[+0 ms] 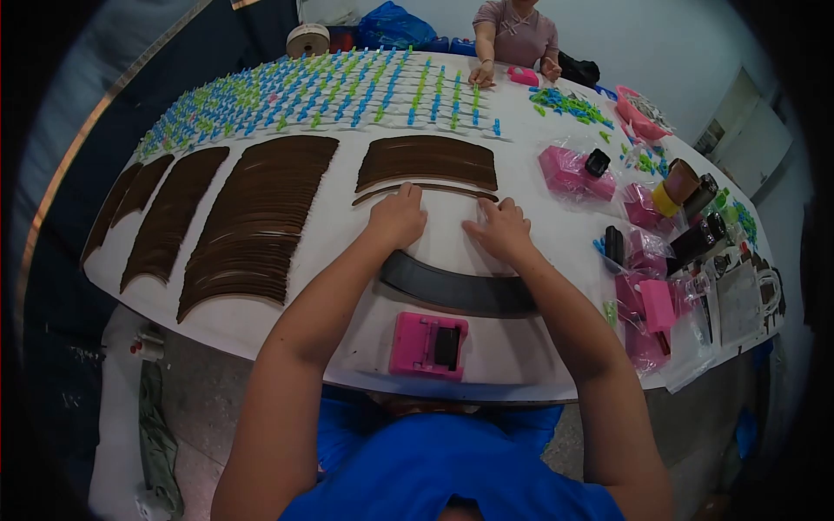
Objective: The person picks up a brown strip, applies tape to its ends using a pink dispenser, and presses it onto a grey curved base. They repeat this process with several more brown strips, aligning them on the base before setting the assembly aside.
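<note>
My left hand (pixel 398 217) and my right hand (pixel 499 229) rest on the white table (pixel 521 356), fingers curled down onto a thin dark brown strip (pixel 423 187) that lies just below a fanned row of brown strips (pixel 427 160). The left fingertips press the strip's middle, the right fingertips its right end. A dark grey stack of strips (pixel 456 288) lies under my forearms. In front of it sits a pink hand-held device (pixel 429 345).
Long fanned rows of brown strips (pixel 252 217) cover the table's left. Rows of blue and green clips (pixel 330 91) fill the far side. Pink boxes (pixel 569 171), bags and rolls (pixel 682 187) crowd the right. Another person's hands (pixel 483 74) work at the far edge.
</note>
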Tool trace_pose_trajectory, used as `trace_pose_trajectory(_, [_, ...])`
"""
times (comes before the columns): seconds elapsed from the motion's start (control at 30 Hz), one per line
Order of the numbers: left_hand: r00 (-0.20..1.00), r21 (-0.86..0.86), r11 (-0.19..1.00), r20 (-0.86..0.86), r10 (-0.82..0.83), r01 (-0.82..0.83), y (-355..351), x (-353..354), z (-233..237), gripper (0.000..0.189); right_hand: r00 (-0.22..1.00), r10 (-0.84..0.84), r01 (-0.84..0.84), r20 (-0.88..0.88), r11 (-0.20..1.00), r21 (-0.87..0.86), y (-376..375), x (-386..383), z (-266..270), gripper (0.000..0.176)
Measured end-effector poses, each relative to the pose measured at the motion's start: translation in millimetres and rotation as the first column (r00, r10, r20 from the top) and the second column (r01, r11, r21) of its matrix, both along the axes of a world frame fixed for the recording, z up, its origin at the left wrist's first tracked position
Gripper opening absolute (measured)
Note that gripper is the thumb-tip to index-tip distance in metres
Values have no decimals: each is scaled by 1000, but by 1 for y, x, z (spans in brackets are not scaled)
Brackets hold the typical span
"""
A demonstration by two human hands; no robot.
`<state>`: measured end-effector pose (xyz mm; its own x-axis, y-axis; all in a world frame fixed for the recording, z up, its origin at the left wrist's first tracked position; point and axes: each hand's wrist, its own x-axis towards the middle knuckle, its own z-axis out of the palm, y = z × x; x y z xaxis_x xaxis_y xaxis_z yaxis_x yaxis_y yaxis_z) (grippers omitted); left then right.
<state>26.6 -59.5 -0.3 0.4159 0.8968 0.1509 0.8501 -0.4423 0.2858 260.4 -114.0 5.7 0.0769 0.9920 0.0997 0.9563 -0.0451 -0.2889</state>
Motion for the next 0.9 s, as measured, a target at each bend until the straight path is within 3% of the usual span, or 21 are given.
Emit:
trace_pose_trajectory(0.43, [999, 43, 999, -38, -2, 3, 12, -1, -7, 51, 999, -42, 44, 22, 992, -121, 15, -1, 4, 80])
trace_pose_trajectory(0.7, [998, -12, 1000, -68, 10, -11, 10, 0, 0, 53, 999, -52, 53, 9, 981, -185, 16, -3, 12, 83])
trace_pose_trajectory(0.9, [999, 60, 998, -35, 11, -8, 12, -1, -9, 51, 998, -67, 64, -9, 974, -220, 17, -4, 17, 84])
